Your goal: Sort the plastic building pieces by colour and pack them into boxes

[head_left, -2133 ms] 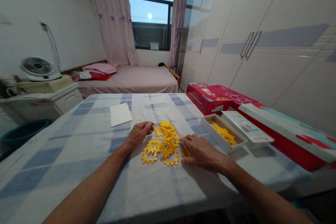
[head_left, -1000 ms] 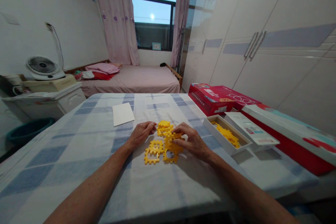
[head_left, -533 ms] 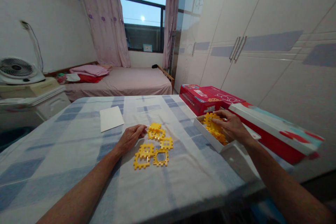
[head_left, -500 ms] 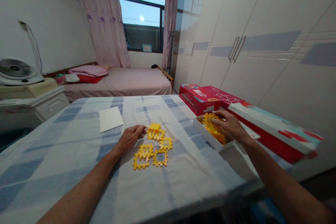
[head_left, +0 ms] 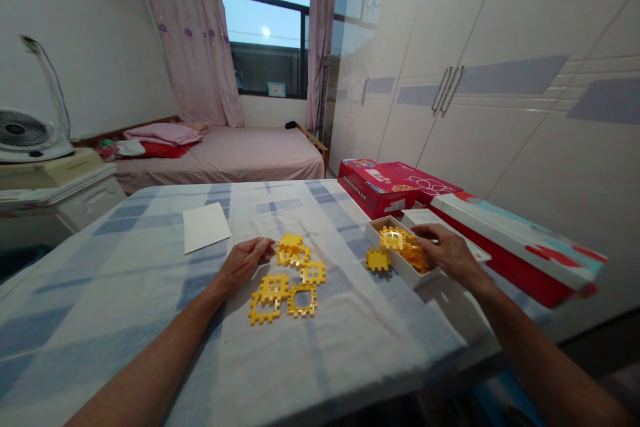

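Several yellow interlocking toy pieces [head_left: 302, 300] with toothed edges lie in a loose group on the tablecloth, some solid and some framed. Beside that group my left hand [head_left: 249, 264] rests on the cloth, fingers loosely extended, its fingertips next to the upper pieces. My right hand [head_left: 445, 252] is over a small white box [head_left: 406, 275] holding more yellow pieces [head_left: 415, 257]. Its fingers are closed at the edge of a yellow window-frame piece [head_left: 393, 238] above the box's left rim. Just left of the box is a solid yellow square piece [head_left: 377, 260].
A white card [head_left: 206, 227] lies on the left of the checked tablecloth [head_left: 125, 267]. Behind the small box, a flat white lid or sheet [head_left: 425, 215], a red box [head_left: 377, 190] and a long red-and-white box [head_left: 515, 243] line the right side.
My right hand has shifted slightly right. The solid yellow piece now shows left of the box, and the window-frame piece is above its rim. My left hand stays beside the group.
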`<action>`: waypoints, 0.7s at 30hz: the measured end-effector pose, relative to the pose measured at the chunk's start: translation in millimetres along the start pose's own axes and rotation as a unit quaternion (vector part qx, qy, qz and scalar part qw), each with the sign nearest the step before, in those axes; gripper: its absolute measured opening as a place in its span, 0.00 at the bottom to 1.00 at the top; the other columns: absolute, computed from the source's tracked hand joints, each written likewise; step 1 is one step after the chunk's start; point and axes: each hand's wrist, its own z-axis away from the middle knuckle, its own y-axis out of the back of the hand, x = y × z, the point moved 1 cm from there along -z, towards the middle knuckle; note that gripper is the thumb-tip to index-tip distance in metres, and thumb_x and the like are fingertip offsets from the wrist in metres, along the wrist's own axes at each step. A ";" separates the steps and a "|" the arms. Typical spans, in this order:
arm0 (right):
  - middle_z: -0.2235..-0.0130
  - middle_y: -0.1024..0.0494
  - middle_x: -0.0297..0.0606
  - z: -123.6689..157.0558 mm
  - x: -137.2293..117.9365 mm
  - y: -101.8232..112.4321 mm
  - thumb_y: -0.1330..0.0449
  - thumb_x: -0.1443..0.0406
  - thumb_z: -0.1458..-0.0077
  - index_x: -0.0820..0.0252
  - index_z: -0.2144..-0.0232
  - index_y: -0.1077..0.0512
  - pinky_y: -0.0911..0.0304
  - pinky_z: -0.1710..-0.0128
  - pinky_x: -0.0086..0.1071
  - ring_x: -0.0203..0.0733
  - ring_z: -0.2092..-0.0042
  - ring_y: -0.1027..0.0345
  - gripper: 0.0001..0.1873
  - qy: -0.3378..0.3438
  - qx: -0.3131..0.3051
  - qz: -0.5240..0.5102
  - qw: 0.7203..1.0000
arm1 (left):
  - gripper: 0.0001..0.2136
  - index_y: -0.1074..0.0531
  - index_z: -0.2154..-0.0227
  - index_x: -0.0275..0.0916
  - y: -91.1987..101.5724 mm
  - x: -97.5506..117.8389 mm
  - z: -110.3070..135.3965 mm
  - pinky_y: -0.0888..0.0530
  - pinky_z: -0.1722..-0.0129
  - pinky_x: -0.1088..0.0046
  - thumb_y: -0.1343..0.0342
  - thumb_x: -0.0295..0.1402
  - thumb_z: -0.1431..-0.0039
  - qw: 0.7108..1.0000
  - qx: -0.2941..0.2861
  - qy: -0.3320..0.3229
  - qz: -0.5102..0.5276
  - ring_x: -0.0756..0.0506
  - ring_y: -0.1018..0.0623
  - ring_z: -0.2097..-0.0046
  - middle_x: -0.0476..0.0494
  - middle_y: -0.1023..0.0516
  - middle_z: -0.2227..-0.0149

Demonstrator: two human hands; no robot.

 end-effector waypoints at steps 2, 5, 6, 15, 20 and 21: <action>0.58 0.22 0.42 7.1 0.6 -1.1 0.45 0.61 0.50 0.58 0.60 0.25 0.32 0.57 0.38 0.45 0.58 0.28 0.16 0.015 -0.044 -0.006 0.999 | 0.24 0.24 0.65 0.36 -0.1 1.7 0.4 0.26 0.64 0.69 0.53 0.53 0.45 1.000 0.002 -0.001 0.001 0.46 0.24 0.69 0.43 0.21 0.68; 0.58 0.22 0.40 13.3 -2.8 -7.3 0.45 0.59 0.48 0.57 0.61 0.24 0.32 0.59 0.37 0.45 0.59 0.28 0.15 0.031 -0.134 0.006 0.990 | 0.25 0.24 0.65 0.36 -0.2 4.4 0.9 0.26 0.64 0.69 0.53 0.53 0.46 1.000 0.003 0.002 0.000 0.46 0.24 0.69 0.43 0.21 0.69; 0.58 0.22 0.39 13.5 -4.5 -9.9 0.46 0.59 0.47 0.56 0.61 0.24 0.33 0.60 0.36 0.45 0.59 0.28 0.15 0.039 -0.152 0.015 0.987 | 0.25 0.23 0.65 0.36 -0.2 4.9 1.0 0.26 0.64 0.69 0.52 0.54 0.47 1.000 0.003 0.003 0.001 0.46 0.24 0.69 0.43 0.21 0.69; 0.57 0.22 0.39 -6.2 -10.5 -21.2 0.50 0.61 0.45 0.57 0.62 0.24 0.37 0.55 0.37 0.44 0.57 0.29 0.16 0.041 -0.046 0.117 0.991 | 0.24 0.24 0.66 0.36 -0.1 0.1 0.1 0.27 0.64 0.69 0.53 0.52 0.45 1.000 -0.003 -0.001 0.001 0.46 0.23 0.68 0.43 0.21 0.68; 0.55 0.23 0.42 -5.5 -7.0 -16.5 0.53 0.61 0.43 0.59 0.60 0.25 0.38 0.52 0.39 0.45 0.55 0.30 0.18 0.075 -0.054 0.147 0.985 | 0.24 0.24 0.65 0.36 -0.2 2.0 0.3 0.27 0.63 0.69 0.53 0.52 0.45 1.000 0.001 0.001 0.000 0.46 0.23 0.68 0.43 0.21 0.68; 0.55 0.24 0.42 -4.6 -4.3 -15.9 0.52 0.61 0.43 0.59 0.59 0.25 0.39 0.52 0.39 0.45 0.55 0.31 0.19 0.077 -0.064 0.156 0.983 | 0.24 0.24 0.65 0.36 -0.3 2.7 0.3 0.27 0.64 0.69 0.53 0.53 0.45 1.000 0.001 0.001 0.001 0.46 0.23 0.68 0.43 0.21 0.68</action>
